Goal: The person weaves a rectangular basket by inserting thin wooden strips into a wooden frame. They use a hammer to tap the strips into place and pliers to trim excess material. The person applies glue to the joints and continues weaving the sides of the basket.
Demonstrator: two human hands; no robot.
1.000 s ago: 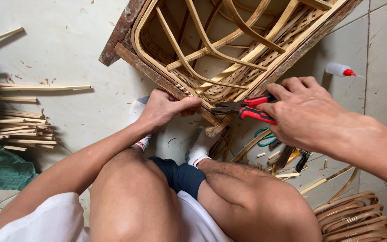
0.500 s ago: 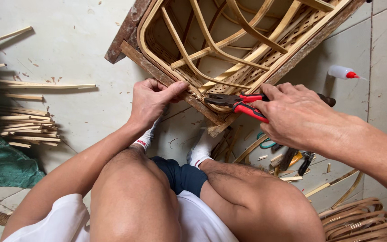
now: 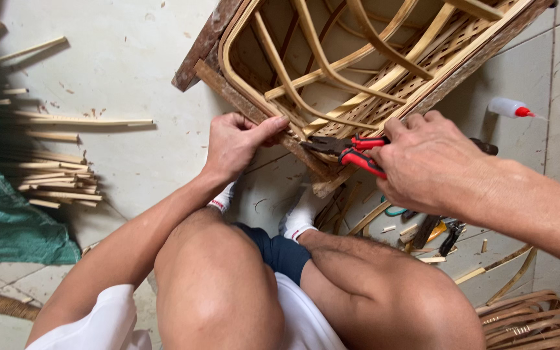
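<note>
Fingers (image 3: 416, 123) of my right hand (image 3: 429, 165) are wrapping tight around the red handles of the pliers (image 3: 348, 150), right of centre in the frame. I am holding the tool with its long axis lying nearly level across the picture, dark nose pointing left at the worn wooden rail (image 3: 254, 110) of the overturned rattan chair frame (image 3: 358, 71) filling the top. My left hand (image 3: 234, 142) is pinching that same rail, thumb and fingers closing together on it just left of the nose, so the left hand is sitting nearer the spot being worked. Whether the nose is biting something I cannot tell. Cut cane strips (image 3: 46, 175) are lying at the left edge beside green cloth (image 3: 1, 214); a small glue bottle (image 3: 510, 107) is resting at upper right.
</note>
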